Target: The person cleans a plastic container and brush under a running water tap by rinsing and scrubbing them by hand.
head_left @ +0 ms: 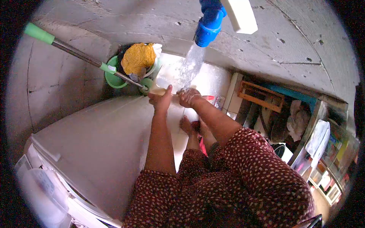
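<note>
Water runs from a blue tap [208,30] onto a pale, whitish container [166,74] that looks like a shallow tub or tray. My left hand [161,100] grips its near left edge, thumb on top. Beside it, my right hand [189,97] is closed at the container's near right side, wet and with whitish foam or water on it. Whatever its fingers hold is hidden. Glare and splashing blur the container's inside and far edge.
On the left, a mop with a green-and-metal handle [78,52] leans by a green bucket [114,78] and a yellow cloth [138,59]. A large white surface [95,140] lies left of my arms. Shelves with a wooden frame [260,95] stand right. My bare foot [186,125] shows below.
</note>
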`<action>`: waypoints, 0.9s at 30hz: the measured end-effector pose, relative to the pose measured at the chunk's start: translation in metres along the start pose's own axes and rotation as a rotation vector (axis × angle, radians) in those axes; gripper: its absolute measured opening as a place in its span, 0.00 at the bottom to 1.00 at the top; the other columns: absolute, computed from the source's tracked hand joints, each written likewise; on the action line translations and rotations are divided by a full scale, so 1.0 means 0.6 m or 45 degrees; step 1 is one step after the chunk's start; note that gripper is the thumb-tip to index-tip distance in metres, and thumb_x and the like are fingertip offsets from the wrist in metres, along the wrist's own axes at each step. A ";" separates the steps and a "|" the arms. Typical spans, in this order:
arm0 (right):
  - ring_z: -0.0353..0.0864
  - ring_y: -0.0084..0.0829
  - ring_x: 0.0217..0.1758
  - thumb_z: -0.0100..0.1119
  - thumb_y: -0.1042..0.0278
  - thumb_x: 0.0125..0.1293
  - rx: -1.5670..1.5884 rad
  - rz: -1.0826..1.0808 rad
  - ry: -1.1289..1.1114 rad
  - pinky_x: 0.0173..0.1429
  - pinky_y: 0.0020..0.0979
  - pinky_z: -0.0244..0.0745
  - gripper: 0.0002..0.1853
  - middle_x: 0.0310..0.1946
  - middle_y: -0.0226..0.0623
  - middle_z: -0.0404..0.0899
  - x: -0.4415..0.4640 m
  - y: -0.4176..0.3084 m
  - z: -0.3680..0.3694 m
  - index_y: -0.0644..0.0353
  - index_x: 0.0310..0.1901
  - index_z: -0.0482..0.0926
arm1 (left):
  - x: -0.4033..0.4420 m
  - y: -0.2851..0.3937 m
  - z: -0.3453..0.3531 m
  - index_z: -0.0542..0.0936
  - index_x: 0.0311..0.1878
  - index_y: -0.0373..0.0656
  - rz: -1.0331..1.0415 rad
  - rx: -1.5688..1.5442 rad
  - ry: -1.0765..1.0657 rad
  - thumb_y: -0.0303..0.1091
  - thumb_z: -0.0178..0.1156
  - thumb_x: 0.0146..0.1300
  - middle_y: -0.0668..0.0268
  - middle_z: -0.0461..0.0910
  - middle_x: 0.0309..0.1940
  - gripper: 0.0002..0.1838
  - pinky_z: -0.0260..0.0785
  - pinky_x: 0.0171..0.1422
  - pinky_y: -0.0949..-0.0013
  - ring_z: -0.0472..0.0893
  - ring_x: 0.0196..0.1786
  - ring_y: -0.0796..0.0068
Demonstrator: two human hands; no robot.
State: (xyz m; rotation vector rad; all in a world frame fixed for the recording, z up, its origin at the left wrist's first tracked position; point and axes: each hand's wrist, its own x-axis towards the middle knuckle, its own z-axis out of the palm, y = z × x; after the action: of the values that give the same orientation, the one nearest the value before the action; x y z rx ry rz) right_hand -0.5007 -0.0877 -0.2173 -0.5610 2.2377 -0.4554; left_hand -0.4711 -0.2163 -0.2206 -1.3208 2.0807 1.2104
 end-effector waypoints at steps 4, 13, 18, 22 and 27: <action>0.80 0.33 0.33 0.51 0.62 0.54 -0.369 0.122 0.094 0.35 0.34 0.74 0.09 0.27 0.36 0.80 -0.035 0.004 -0.016 0.55 0.30 0.79 | -0.061 0.016 -0.010 0.43 0.65 0.34 -0.211 -0.228 -0.220 0.57 0.67 0.39 0.40 0.48 0.61 0.59 0.60 0.59 0.56 0.60 0.60 0.47; 0.79 0.35 0.32 0.47 0.65 0.55 -0.251 0.072 0.106 0.36 0.36 0.72 0.10 0.30 0.37 0.79 -0.097 0.008 0.025 0.51 0.37 0.77 | 0.003 -0.037 -0.019 0.53 0.60 0.28 -0.031 -0.137 -0.005 0.55 0.64 0.42 0.37 0.55 0.57 0.51 0.59 0.60 0.55 0.60 0.59 0.43; 0.78 0.36 0.35 0.48 0.67 0.54 -0.415 0.047 0.390 0.40 0.35 0.71 0.09 0.30 0.37 0.78 -0.126 -0.011 -0.047 0.56 0.34 0.77 | 0.043 -0.047 -0.010 0.57 0.55 0.23 0.154 -0.142 0.155 0.55 0.63 0.44 0.37 0.58 0.55 0.47 0.58 0.60 0.55 0.60 0.58 0.41; 0.78 0.35 0.31 0.49 0.70 0.51 -0.404 -0.225 0.522 0.36 0.36 0.72 0.06 0.25 0.39 0.77 -0.149 -0.013 -0.054 0.56 0.30 0.76 | 0.042 -0.041 -0.020 0.60 0.54 0.23 0.166 -0.224 0.183 0.55 0.63 0.44 0.38 0.59 0.55 0.46 0.57 0.61 0.56 0.60 0.59 0.42; 0.78 0.37 0.35 0.46 0.69 0.54 -0.460 -0.016 0.484 0.40 0.36 0.72 0.11 0.30 0.38 0.78 -0.197 -0.002 -0.082 0.53 0.38 0.76 | -0.053 0.012 -0.057 0.61 0.53 0.22 0.158 -0.137 0.264 0.53 0.63 0.44 0.36 0.63 0.52 0.45 0.57 0.61 0.57 0.64 0.57 0.44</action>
State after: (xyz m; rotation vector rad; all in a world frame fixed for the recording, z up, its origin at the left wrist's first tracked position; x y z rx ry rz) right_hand -0.4661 -0.0196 -0.1147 -0.7209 2.7079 -0.1698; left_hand -0.4582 -0.2265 -0.1760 -1.4379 2.3009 1.3022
